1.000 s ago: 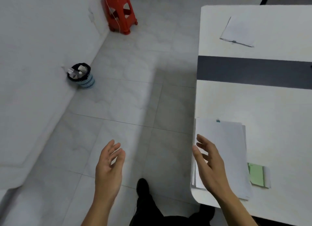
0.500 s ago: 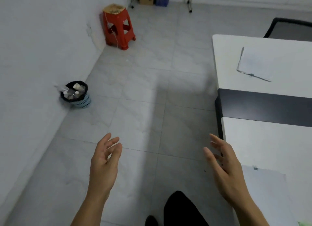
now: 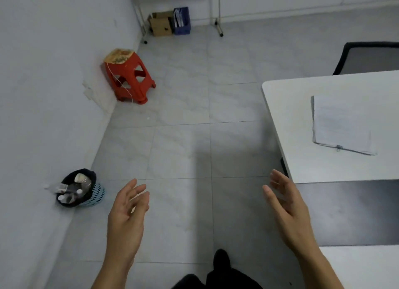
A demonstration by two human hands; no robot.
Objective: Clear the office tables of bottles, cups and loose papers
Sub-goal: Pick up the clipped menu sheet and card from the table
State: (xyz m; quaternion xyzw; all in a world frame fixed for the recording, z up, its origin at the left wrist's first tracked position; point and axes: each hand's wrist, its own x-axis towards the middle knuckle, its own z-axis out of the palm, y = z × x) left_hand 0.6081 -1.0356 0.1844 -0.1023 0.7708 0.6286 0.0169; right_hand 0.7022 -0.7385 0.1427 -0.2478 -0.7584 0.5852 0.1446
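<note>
Head view: left hand [image 3: 127, 211] and right hand [image 3: 289, 209] hang spread and empty over the floor [image 3: 183, 137], so the papers [image 3: 341, 124] lying on the worktop [image 3: 287, 107] ahead seem next, needing a forward reach.

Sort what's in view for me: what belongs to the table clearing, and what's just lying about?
Belongs to the job:
clipped papers on the white table
waste basket by the wall, holding bottles
left hand and right hand, both open and empty

Just lying about:
red stool
cardboard box
blue file box
black chair
</note>
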